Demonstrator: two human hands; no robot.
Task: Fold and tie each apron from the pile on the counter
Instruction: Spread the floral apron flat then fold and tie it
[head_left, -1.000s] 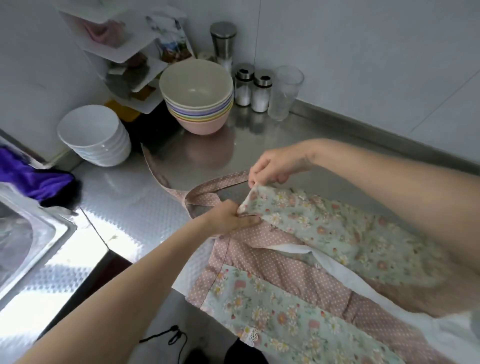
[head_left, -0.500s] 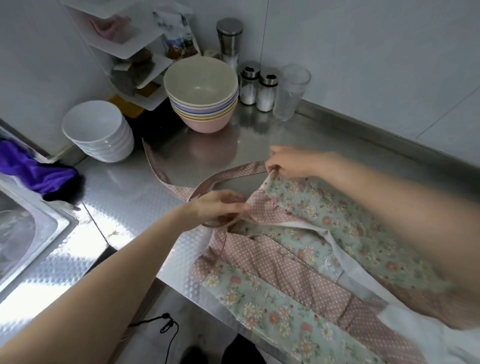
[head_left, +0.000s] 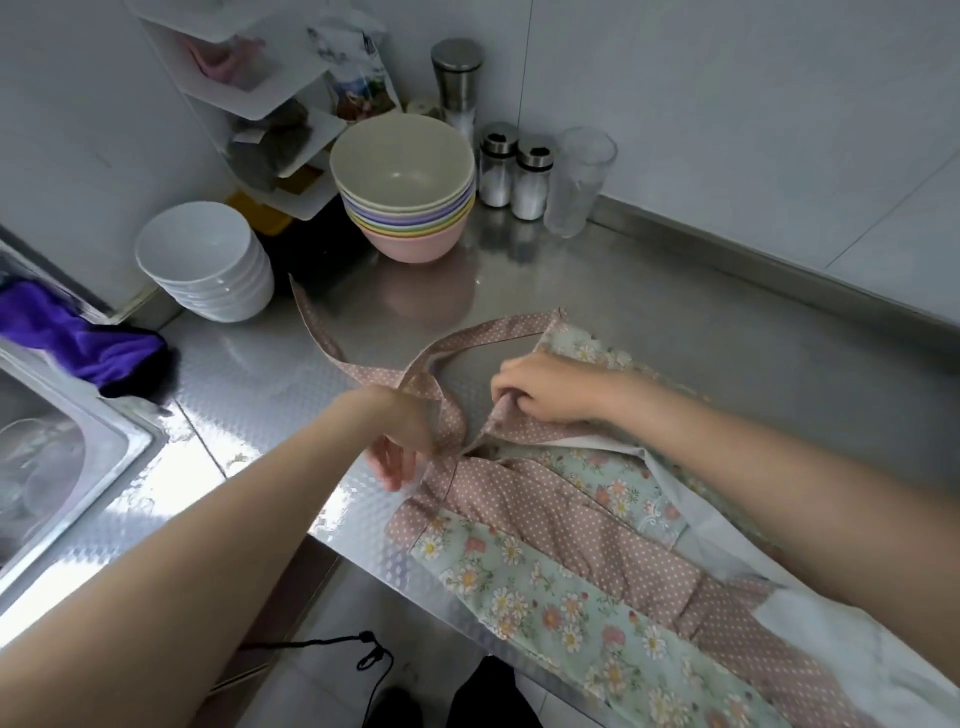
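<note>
Folding step, no tie yet: apron (head_left: 597, 561) flat on counter (head_left: 675, 322), right hand (head_left: 545, 387) pinching bib corner, left hand (head_left: 400, 447) grip unclear beside neck strap (head_left: 447, 364); next, tuck strap in.

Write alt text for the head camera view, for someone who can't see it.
Two bare hands work a floral apron with pink polka-dot trim on a stainless steel counter: the right hand pinches the fabric's edge while the left hand handles the pink polka-dot strap. Behind stand a stack of pastel bowls and a stack of white bowls.
</note>
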